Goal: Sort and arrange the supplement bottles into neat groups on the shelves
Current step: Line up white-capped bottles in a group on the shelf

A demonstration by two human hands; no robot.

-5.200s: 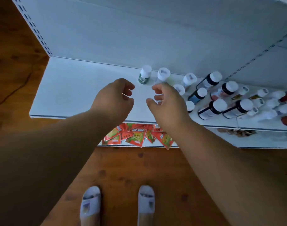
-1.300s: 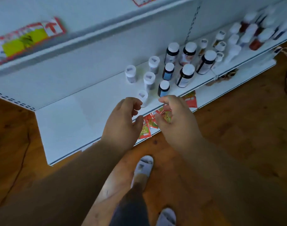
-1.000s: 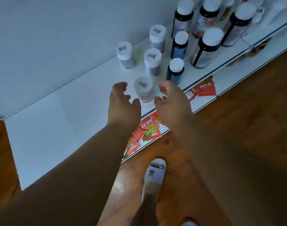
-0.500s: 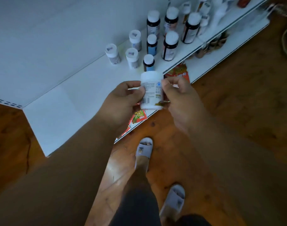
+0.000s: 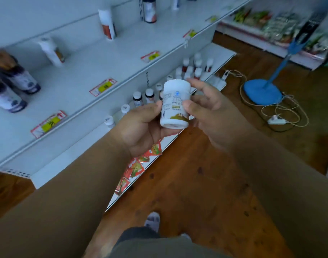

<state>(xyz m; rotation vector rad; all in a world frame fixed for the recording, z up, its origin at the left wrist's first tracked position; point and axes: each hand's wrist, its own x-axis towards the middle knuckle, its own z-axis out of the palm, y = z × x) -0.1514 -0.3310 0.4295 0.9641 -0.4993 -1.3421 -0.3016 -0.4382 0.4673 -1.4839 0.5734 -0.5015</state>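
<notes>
Both hands grip the white bottle (image 5: 175, 104), left hand (image 5: 140, 131) and right hand (image 5: 209, 110) pinching its sides, cap up, held well above the bottle cluster (image 5: 191, 69) on the low shelf (image 5: 70, 157).

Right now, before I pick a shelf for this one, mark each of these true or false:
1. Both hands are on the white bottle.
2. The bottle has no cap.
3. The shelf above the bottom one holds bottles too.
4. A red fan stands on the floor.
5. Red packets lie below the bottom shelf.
1. True: the left hand and right hand hold the white bottle between them.
2. False: its white cap is on.
3. True: dark bottles stand on the upper shelf.
4. False: the fan base is blue.
5. True: red packets lie there.
</notes>
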